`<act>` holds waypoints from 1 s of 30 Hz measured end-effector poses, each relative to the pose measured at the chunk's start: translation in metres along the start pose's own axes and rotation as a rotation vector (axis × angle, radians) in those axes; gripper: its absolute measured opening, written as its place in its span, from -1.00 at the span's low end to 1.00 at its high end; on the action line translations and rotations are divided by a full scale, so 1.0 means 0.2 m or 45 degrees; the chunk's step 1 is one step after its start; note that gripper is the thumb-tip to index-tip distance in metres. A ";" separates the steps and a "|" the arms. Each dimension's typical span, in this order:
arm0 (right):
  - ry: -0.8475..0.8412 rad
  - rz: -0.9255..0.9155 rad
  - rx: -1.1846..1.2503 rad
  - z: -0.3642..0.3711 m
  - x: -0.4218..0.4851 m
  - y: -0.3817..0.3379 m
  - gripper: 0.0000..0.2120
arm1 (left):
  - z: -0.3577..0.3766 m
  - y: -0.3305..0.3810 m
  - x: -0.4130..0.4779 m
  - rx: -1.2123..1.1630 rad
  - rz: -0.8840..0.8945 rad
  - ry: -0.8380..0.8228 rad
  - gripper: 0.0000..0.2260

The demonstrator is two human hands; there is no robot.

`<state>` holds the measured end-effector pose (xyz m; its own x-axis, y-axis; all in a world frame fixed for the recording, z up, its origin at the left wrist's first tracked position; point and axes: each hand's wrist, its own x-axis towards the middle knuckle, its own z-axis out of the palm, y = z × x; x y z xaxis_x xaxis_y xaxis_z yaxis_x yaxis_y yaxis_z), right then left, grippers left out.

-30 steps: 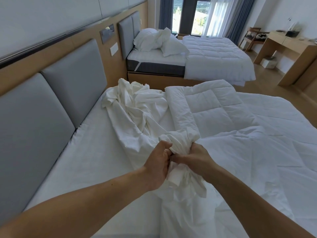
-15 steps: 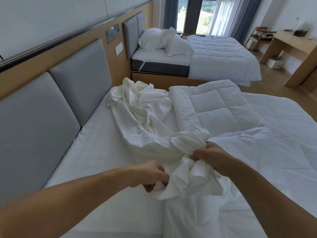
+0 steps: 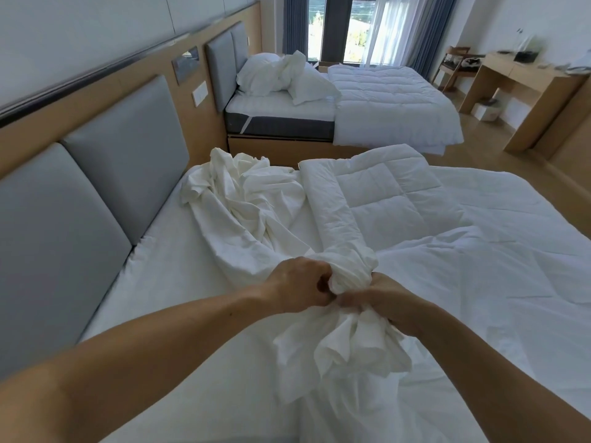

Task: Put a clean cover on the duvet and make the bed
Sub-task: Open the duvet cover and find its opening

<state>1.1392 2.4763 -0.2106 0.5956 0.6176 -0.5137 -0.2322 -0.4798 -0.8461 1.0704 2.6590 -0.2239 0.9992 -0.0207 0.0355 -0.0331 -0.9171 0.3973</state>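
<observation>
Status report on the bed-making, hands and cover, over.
Both gripping bunched duvet cover: left hand, right hand. Beyond them quilted duvet lies on bed. Rest of cover heaped toward headboard.

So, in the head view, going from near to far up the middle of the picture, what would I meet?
Left hand and right hand gripping the bunched white fabric cover → quilted white duvet → far wooden-framed bed → tall glass window.

The bed point(image 3: 166, 314) carries a quilted duvet point(image 3: 399, 199) and, beside it, a crumpled white cover point(image 3: 243, 199).
</observation>
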 end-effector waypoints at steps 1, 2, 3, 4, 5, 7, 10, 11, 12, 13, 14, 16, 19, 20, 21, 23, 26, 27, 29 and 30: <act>0.001 -0.007 -0.046 0.00 -0.01 0.00 -0.64 | 0.01 -0.01 0.01 0.074 0.086 0.018 -0.81; 0.017 -0.011 -0.088 0.01 -0.02 0.01 -0.65 | 0.01 -0.01 0.01 0.133 0.186 0.059 -0.83; 0.042 -0.013 -0.128 0.01 -0.02 0.00 -0.66 | 0.01 -0.02 0.02 0.188 0.296 0.116 -0.84; 0.065 -0.011 -0.166 0.01 -0.02 0.00 -0.66 | 0.00 -0.03 0.04 0.251 0.401 0.170 -0.82; 0.080 -0.003 -0.202 0.00 -0.02 -0.01 -0.65 | -0.01 -0.04 0.06 0.304 0.492 0.225 -0.80; 0.085 0.018 -0.290 -0.02 -0.02 -0.04 -0.63 | -0.04 -0.06 0.11 0.383 0.629 0.293 -0.77; 0.072 0.039 -0.398 -0.04 -0.03 -0.06 -0.60 | -0.04 -0.05 0.16 0.466 0.741 0.312 -0.80; 0.072 0.051 -0.419 -0.04 -0.03 -0.05 -0.58 | -0.03 -0.05 0.16 0.463 0.738 0.314 -0.80; 0.071 0.066 -0.436 -0.04 -0.03 -0.05 -0.57 | -0.01 -0.05 0.15 0.452 0.713 0.322 -0.80; 0.072 0.081 -0.449 -0.04 -0.03 -0.04 -0.56 | 0.02 -0.06 0.13 0.426 0.668 0.345 -0.81; 0.082 0.091 -0.453 -0.04 -0.03 -0.03 -0.56 | 0.05 -0.07 0.10 0.368 0.582 0.369 -0.82; 0.135 0.088 -0.410 -0.03 -0.03 0.00 -0.61 | 0.11 -0.08 0.01 0.144 0.233 0.303 -0.80; 0.238 0.080 -0.225 -0.02 -0.03 0.01 -0.69 | 0.23 -0.15 -0.17 -0.371 -0.516 -0.042 -0.76; 0.256 0.074 -0.174 -0.02 -0.02 0.00 -0.68 | 0.27 -0.16 -0.24 -0.532 -0.731 -0.204 -0.69; 0.261 0.062 -0.140 -0.01 -0.01 -0.01 -0.68 | 0.29 -0.16 -0.31 -0.718 -0.913 -0.363 -0.59; 0.247 0.034 -0.126 0.01 0.00 -0.03 -0.70 | 0.32 -0.13 -0.41 -1.142 -1.147 -0.552 -0.54; 0.247 0.002 -0.174 0.04 0.03 -0.04 -0.76 | 0.33 -0.09 -0.45 -1.551 -1.287 -0.330 -0.68; 0.256 -0.006 -0.185 0.04 0.03 -0.04 -0.78 | 0.32 -0.09 -0.44 -1.604 -1.294 -0.184 -0.69; 0.261 -0.019 -0.196 0.04 0.04 -0.03 -0.79 | 0.29 -0.10 -0.43 -1.678 -1.268 0.030 -0.56; 0.252 -0.026 -0.192 0.04 0.05 -0.04 -0.78 | 0.26 -0.10 -0.43 -1.695 -1.245 0.070 -0.53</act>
<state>1.1405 2.4902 -0.2104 0.7414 0.5015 -0.4460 -0.1098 -0.5650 -0.8178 0.9868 2.6576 -0.2832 0.6519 0.3627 -0.6659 0.5427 0.3902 0.7438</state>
